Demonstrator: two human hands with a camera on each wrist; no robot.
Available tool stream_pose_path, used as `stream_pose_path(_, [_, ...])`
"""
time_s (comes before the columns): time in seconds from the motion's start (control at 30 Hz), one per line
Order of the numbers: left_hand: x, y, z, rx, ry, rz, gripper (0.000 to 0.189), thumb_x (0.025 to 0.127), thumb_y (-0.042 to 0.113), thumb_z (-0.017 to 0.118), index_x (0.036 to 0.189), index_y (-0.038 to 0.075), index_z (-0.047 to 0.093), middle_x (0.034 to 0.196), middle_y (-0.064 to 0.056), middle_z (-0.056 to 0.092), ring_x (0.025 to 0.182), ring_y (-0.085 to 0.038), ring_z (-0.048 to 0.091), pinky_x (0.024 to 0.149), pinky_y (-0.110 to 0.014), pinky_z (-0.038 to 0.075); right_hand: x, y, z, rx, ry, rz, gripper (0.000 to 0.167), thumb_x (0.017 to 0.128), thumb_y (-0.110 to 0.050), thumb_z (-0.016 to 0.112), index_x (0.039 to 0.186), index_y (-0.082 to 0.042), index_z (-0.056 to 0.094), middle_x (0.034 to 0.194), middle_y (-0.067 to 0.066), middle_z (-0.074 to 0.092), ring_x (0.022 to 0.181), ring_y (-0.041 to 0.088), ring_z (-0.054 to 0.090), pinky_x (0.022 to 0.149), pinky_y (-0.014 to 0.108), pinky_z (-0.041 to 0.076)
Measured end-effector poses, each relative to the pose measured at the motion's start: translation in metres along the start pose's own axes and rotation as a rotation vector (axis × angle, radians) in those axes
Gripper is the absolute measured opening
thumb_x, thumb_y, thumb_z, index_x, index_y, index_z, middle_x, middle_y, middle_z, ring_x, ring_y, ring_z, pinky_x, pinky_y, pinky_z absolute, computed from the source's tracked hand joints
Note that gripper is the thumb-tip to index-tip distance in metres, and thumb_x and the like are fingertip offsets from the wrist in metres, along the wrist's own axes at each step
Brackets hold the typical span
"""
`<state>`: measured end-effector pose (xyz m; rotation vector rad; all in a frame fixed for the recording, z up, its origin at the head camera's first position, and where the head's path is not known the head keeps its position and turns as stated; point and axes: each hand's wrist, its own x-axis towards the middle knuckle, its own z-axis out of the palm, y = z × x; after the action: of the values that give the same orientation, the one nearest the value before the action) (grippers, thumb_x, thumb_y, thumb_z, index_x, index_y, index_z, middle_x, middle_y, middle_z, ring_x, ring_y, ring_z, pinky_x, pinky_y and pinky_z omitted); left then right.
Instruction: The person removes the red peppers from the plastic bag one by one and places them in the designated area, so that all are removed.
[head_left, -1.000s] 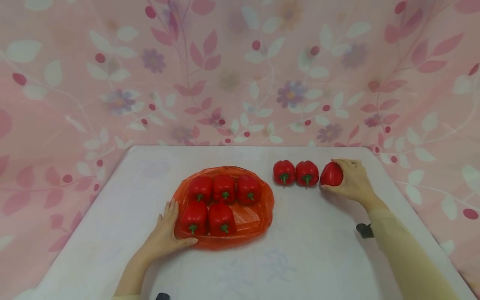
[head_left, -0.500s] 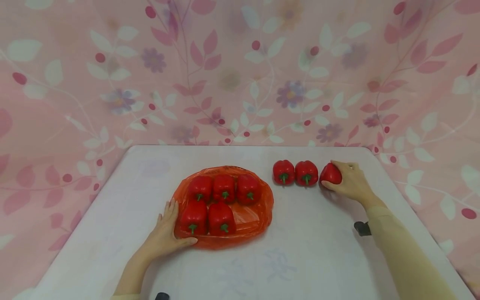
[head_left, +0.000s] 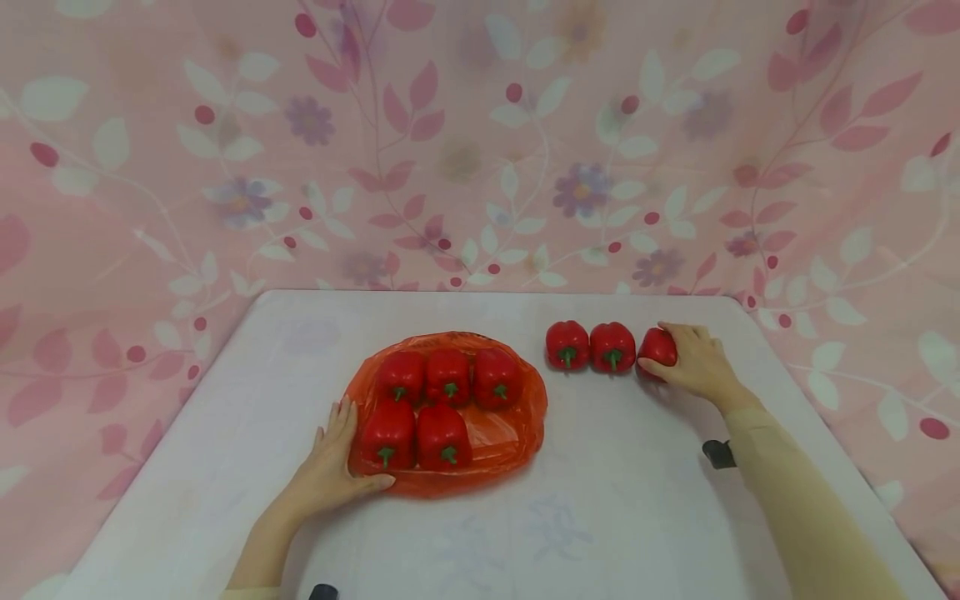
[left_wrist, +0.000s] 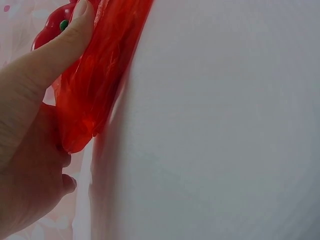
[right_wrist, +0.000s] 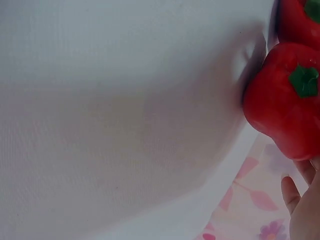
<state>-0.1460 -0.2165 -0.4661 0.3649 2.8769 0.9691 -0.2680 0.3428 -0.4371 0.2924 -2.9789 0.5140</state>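
My right hand (head_left: 699, 363) holds a red bell pepper (head_left: 655, 350) at the right end of a short row, thumb on its near side and fingers behind it. Beside it stand two more red bell peppers, a middle one (head_left: 612, 348) and a left one (head_left: 567, 347), green stems facing me. In the right wrist view the held bell pepper (right_wrist: 280, 102) shows its green stem. At the left, my left hand (head_left: 330, 462) rests spread against an orange plastic bag (head_left: 498, 479), thumb along its near rim. Several red bell peppers (head_left: 390, 437) sit in two rows inside the open bag.
The white table (head_left: 600, 517) has its far edge against a pink floral cloth (head_left: 480, 150). Dark wrist-camera parts show by the right sleeve (head_left: 720, 454) and at the bottom edge.
My right hand has shifted the held bell pepper slightly left, toward the other two, turning it a little. The left hand and the bag have stayed in place.
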Motion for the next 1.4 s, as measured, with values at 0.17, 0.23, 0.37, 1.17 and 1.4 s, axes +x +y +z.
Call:
stream_pose_path(0.17, [0.000,0.001,-0.001,-0.010,-0.011,-0.013,0.125,0.067,0.055,0.080,0.150,-0.009,0.012,0.158,-0.025,0.002,0.144,-0.041,-0.006,0.110,-0.066,0.002,-0.002,-0.001,0.001,0.021,-0.005,0.007,0.077,0.085,-0.054,0.064,0.136,-0.001,0.040,0.130,0.026,0.043,0.119,0.046,0.033,0.092,0.062,0.033])
stream_pose_path(0.23, [0.000,0.001,-0.001,-0.009,-0.012,-0.014,0.125,0.068,0.055,0.080,0.150,-0.009,0.012,0.158,-0.025,0.002,0.144,-0.041,-0.006,0.110,-0.066,0.003,-0.003,-0.001,0.001,0.018,-0.013,0.013,0.080,0.085,-0.056,0.064,0.138,-0.002,0.038,0.132,0.027,0.042,0.120,0.046,0.032,0.093,0.064,0.032])
stream_pose_path(0.37, [0.000,0.002,-0.002,-0.012,-0.014,-0.014,0.124,0.068,0.055,0.080,0.149,-0.009,0.012,0.158,-0.026,0.002,0.144,-0.042,-0.005,0.109,-0.066,0.003,-0.004,0.000,0.000,0.019,-0.023,0.036,0.087,0.084,-0.059,0.063,0.143,-0.003,0.034,0.138,0.029,0.036,0.124,0.048,0.028,0.095,0.069,0.029])
stream_pose_path(1.17, [0.002,-0.003,0.001,-0.004,-0.016,-0.010,0.125,0.067,0.055,0.081,0.150,-0.008,0.011,0.158,-0.024,0.000,0.144,-0.041,-0.007,0.110,-0.065,0.002,-0.021,-0.016,-0.003,0.011,0.273,-0.074,0.092,0.073,-0.045,0.079,0.145,-0.007,0.036,0.135,0.024,0.042,0.124,0.044,0.030,0.095,0.064,0.028])
stream_pose_path(1.4, [0.002,-0.003,0.001,-0.002,-0.017,-0.009,0.126,0.068,0.056,0.080,0.150,-0.008,0.010,0.158,-0.024,0.000,0.144,-0.041,-0.007,0.110,-0.066,0.002,-0.023,-0.028,-0.004,-0.012,0.366,-0.152,0.090,0.068,-0.040,0.084,0.139,-0.006,0.041,0.130,0.021,0.046,0.119,0.040,0.035,0.090,0.060,0.031])
